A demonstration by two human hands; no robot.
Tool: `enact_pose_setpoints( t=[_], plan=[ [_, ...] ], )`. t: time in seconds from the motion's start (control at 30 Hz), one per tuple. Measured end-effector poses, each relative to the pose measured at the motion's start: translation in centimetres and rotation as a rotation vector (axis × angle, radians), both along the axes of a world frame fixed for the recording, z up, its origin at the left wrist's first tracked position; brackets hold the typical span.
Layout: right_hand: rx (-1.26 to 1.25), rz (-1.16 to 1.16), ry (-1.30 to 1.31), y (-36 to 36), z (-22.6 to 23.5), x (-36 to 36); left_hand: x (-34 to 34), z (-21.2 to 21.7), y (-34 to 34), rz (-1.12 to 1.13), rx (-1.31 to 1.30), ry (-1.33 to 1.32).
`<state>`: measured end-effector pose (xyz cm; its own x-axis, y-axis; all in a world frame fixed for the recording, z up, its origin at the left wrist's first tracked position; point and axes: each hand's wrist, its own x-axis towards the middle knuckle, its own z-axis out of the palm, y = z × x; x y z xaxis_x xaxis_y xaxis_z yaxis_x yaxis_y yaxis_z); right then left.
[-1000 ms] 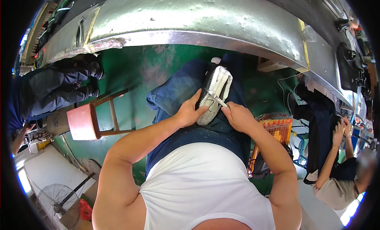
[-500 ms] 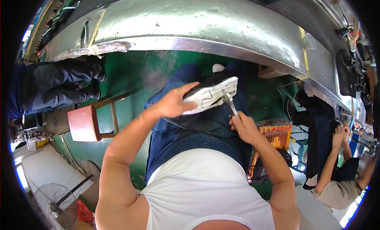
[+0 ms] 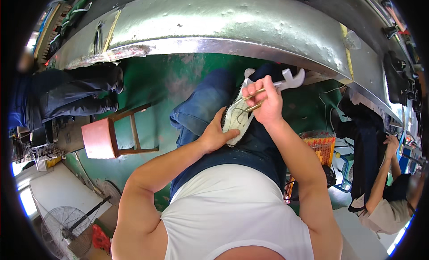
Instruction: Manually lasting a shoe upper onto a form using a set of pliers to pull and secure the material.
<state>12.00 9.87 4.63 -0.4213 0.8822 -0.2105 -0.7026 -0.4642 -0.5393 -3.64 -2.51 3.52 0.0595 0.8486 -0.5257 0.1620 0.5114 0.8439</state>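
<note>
My left hand [image 3: 217,134] grips a shoe [image 3: 236,126] over my lap, its fingers along the outer side and the thumb on the pale underside. The shoe's underside faces up, with stitching along its edge and dark curved lines on it. My right hand [image 3: 268,103] is closed around the handles of metal pincers [image 3: 292,80]. Their silver head, with a knob and a curved jaw, points away to the right. The brass-coloured handle ends lie over the shoe; whether they touch it, I cannot tell.
A metal-topped bench [image 3: 214,21] runs across in front of me. A stool with a pink seat [image 3: 98,138] stands left, a fan [image 3: 67,231] lower left. On the right are an orange basket [image 3: 319,148] and a seated person [image 3: 389,202]. Another person's legs [image 3: 76,94] show at left.
The shoe has turned to point more away from me. My right hand has moved up and rolled over, swinging the pincers' head off the underside and out to the right.
</note>
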Motion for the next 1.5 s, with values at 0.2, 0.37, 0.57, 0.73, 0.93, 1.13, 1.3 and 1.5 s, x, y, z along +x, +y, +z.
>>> enact_pose_setpoints(
  t=[0.2, 0.37, 0.57, 0.73, 0.93, 1.13, 1.3, 1.5],
  plan=[
    [-0.077, 0.017, -0.03, -1.0, -1.7, -2.0, 0.7, -0.1, -0.3, -0.032, -0.067, 0.085],
    [-0.187, -0.043, -0.075, -1.2, -2.1, -3.7, 1.2, -1.6, -0.9, -0.05, -0.02, 0.103],
    [-0.291, 0.432, 0.217, -4.3, 3.8, -7.5, 1.6, -4.9, -1.3, -0.284, 0.292, 0.42],
    [0.048, 0.178, -0.064, 0.3, 0.9, -2.3, 1.0, -2.0, -0.9, -0.067, 0.016, 0.145],
    [-0.062, 0.038, -0.17, -1.5, -2.3, -2.0, 1.6, -0.5, -0.7, -0.114, -0.029, 0.163],
    [-0.079, -0.037, -0.139, -1.2, -2.7, -3.1, 1.7, -1.9, -0.7, -0.095, -0.003, 0.172],
    [-0.328, 0.041, 0.194, -0.7, -1.5, -4.3, 2.3, -1.6, -0.3, -0.114, -0.028, 0.177],
    [-0.079, 0.545, -0.145, -1.7, 5.6, -5.1, 1.8, -3.5, -0.8, -0.351, 0.122, 0.247]
  ],
)
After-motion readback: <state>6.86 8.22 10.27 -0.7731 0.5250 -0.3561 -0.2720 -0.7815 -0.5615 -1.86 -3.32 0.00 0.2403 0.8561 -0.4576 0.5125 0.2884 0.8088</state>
